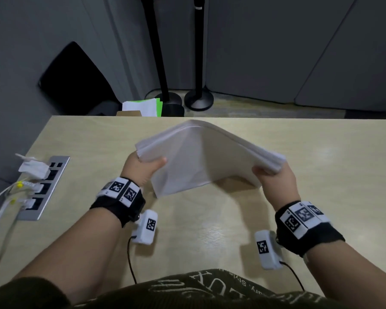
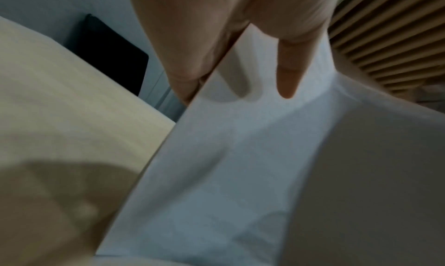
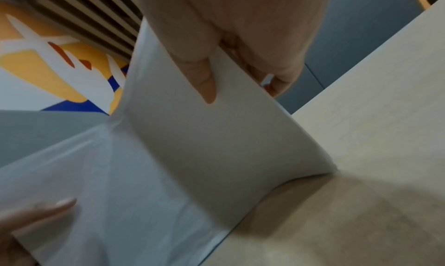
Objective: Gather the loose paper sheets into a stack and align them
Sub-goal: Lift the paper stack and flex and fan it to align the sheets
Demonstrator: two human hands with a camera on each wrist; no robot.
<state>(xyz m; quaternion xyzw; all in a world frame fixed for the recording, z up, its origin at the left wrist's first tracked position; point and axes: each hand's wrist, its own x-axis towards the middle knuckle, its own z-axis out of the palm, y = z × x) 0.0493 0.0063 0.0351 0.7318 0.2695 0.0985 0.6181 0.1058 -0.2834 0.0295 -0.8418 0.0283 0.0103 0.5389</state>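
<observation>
A stack of white paper sheets (image 1: 201, 152) is held above the light wooden table (image 1: 210, 230), bowed upward in the middle like an arch. My left hand (image 1: 143, 168) grips its left edge, thumb on the near face and fingers behind. My right hand (image 1: 274, 175) grips the right edge the same way. In the left wrist view the thumb (image 2: 286, 79) presses on the paper stack (image 2: 240, 165). The right wrist view shows my thumb (image 3: 207, 83) on the paper stack (image 3: 204, 146), whose lower corner touches the table (image 3: 361, 137).
A metal power strip (image 1: 42, 188) with white plugs and cables is set into the table's left side. Beyond the far edge stand two black pole bases (image 1: 198, 99), a dark bag (image 1: 76, 81) and white and green papers (image 1: 143, 107) on the floor.
</observation>
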